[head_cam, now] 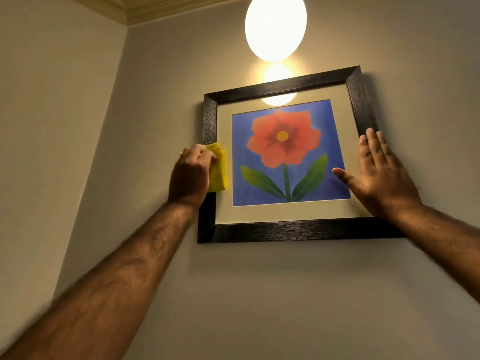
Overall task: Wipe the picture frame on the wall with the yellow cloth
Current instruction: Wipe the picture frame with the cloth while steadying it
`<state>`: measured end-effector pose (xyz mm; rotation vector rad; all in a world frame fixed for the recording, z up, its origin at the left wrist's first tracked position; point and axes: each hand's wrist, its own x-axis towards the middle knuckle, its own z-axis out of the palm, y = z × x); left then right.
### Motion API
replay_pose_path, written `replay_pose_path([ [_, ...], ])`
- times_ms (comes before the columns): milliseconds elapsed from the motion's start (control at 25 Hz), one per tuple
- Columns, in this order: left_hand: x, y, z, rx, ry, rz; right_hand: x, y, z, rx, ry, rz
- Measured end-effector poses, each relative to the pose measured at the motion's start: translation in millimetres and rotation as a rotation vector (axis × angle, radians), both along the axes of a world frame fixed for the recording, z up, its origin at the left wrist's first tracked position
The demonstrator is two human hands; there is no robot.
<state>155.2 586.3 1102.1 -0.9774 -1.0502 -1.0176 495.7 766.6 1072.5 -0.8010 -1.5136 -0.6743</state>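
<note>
Nearest to me, 2 bare forearms rise from the bottom corners of my view, 1 from 7 o'clock and 1 from 4 o'clock. My left hand [191,175] sits at about 9 o'clock of the picture, its fingers [207,154] curled together and clamped on the folded yellow cloth [218,168], pressing it against the left bar of the picture frame [291,231] about halfway up; the cloth laps over onto the pale mat inside. My right hand [381,175] lies flat at 3 o'clock of the picture, fingers spread apart and gripping nothing, palm over the lower right of the mat and the right bar, thumb reaching onto the blue print. The dark frame hangs on the beige wall [259,294], looking tilted from my low angle, and holds a red flower with 2 green leaves. Beyond it, at 12 o'clock, a glowing round lamp [275,26] hangs overhead, its glare reflected on the top of the glass.
</note>
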Motion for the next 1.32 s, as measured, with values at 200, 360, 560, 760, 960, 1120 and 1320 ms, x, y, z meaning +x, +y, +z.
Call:
replay_pose_path([
  [200,-3,29,-40,-0.198,0.002,-0.076,-2,8,0,0.073,0.021,-0.009],
  [360,-8,36,-92,-0.205,-0.030,-0.172,-2,13,1,0.089,0.026,0.013],
  [560,-12,33,-174,-0.264,-0.072,-0.248,-3,10,0,0.085,0.029,0.019],
  [760,-13,29,-111,-0.278,-0.084,-0.319,-3,9,0,0.081,0.036,0.000],
  [960,-7,26,29,-0.310,-0.213,-0.179,-4,10,1,0.091,0.032,-0.008],
  [1120,-10,28,57,-0.351,-0.208,-0.115,-3,13,1,0.109,0.031,-0.008],
  [1320,-20,31,-19,-0.321,-0.154,-0.142,-3,14,1,0.113,0.034,-0.014],
])
